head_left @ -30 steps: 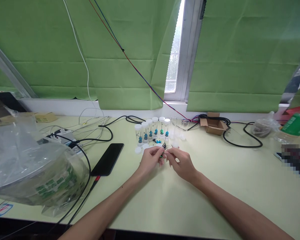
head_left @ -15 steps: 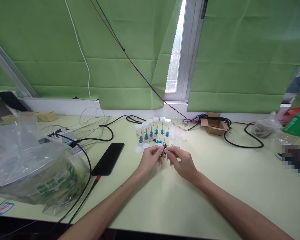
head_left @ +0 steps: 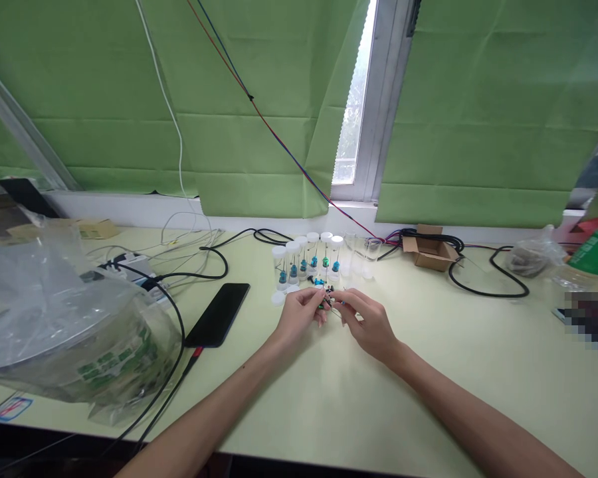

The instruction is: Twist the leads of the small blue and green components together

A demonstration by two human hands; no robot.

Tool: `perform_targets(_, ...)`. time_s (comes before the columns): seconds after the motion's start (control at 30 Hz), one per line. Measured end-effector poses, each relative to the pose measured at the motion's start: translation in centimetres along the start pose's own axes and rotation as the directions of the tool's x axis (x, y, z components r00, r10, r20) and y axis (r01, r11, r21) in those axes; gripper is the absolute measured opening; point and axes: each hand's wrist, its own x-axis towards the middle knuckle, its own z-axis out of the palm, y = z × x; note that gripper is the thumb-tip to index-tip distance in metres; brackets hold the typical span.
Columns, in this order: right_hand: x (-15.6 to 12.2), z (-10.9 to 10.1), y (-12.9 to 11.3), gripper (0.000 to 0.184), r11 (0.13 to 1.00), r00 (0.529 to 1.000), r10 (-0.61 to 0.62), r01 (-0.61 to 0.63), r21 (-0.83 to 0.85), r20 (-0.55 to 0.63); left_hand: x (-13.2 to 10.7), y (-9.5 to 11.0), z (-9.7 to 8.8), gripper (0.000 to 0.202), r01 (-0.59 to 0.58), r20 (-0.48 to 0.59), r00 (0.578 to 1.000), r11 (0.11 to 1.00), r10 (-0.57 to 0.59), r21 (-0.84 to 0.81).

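My left hand (head_left: 299, 312) pinches a small black and green part (head_left: 327, 303) between thumb and fingers. My right hand (head_left: 369, 321) meets it from the other side, its thumb and fingertips closed at the same part. A thin pale pin (head_left: 335, 312) slants between the two hands. The fingers hide much of the part, so its kind is unclear. Just beyond the hands stand several clear vials (head_left: 282, 271) with white caps, each holding a small blue or green piece on a thin stem. Loose blue and black pieces (head_left: 319, 282) lie before them.
Uncapped clear vials (head_left: 349, 255) stand right of the capped ones. A phone (head_left: 218, 315), black cables (head_left: 176, 312) and a large plastic bag (head_left: 74, 345) occupy the left side. A small open carton (head_left: 430, 252) sits at the back right, with a green-labelled bottle (head_left: 595, 252) further right.
My right hand has shifted slightly outward, its fingertips a little lower and more spread. A thin pin now shows slanting between the hands. The whole view has moved slightly.
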Motion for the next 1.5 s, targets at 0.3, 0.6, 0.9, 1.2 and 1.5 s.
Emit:
perform_targets(0.3,-0.02,0.08,-0.15,0.012,1.000,0.999,-0.013,0.013,-0.020,-0.045,-0.05,-0.04,-0.02,0.036,-0.001,0.033,0.999,1.000,0.001,0.012)
perform_targets(0.6,-0.07,0.17,0.08,0.020,0.994,0.998,-0.035,0.029,-0.102,-0.053,0.00,-0.08,0.09,0.033,0.003,0.007,1.000,1.000,-0.003,0.015)
perform_targets(0.9,-0.41,0.23,0.24,0.024,0.994,1.000,-0.006,0.007,-0.110,0.012,0.20,-0.40,-0.07,0.032,-0.025,0.010,1.000,0.999,0.024,0.036)
perform_targets(1.2,-0.51,0.26,-0.01,0.026,0.996,0.998,0.046,-0.042,-0.075,0.043,0.20,-0.58,-0.03,0.033,-0.032,0.010,0.999,0.999,0.032,0.043)
perform_targets(1.5,-0.40,0.18,-0.18,0.018,0.993,0.994,0.105,-0.105,-0.043,-0.004,0.06,-0.22,0.06,0.034,0.016,0.001,1.000,1.000,-0.016,-0.027)
